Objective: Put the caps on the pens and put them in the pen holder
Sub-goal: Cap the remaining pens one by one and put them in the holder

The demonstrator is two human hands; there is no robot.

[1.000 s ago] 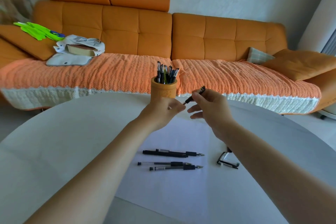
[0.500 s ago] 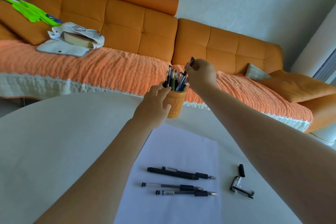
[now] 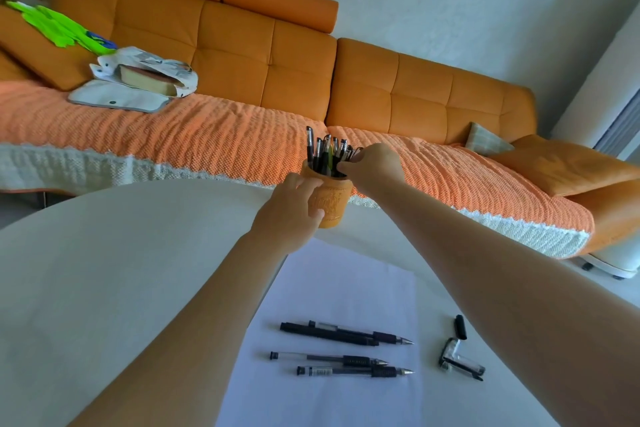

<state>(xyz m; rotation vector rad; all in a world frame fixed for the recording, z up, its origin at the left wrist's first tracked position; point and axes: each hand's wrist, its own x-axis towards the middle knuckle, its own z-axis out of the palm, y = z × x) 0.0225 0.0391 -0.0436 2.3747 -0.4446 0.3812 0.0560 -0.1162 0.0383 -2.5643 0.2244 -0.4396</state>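
Observation:
An orange pen holder (image 3: 334, 206) stands at the far edge of the white table, with several capped pens (image 3: 323, 152) upright in it. My left hand (image 3: 289, 210) grips the holder's left side. My right hand (image 3: 375, 163) is at the holder's right rim, fingertips pinched on the top of a black pen (image 3: 356, 151) that is sunk among the others. Several uncapped pens (image 3: 341, 336) lie side by side on a white paper sheet (image 3: 332, 281) near me, tips pointing right. A black cap (image 3: 460, 326) and clear caps (image 3: 460, 362) lie to the right of the sheet.
The round white table (image 3: 104, 270) spreads out to the left. Behind it runs an orange sofa (image 3: 242, 55) with a woven orange cover, a bag with a book (image 3: 145, 78), green gloves (image 3: 52, 24) and cushions (image 3: 568, 163).
My right hand has carried the capped pen from above the table down into the holder. My left hand has closed around the holder's side. The view has tilted towards the table.

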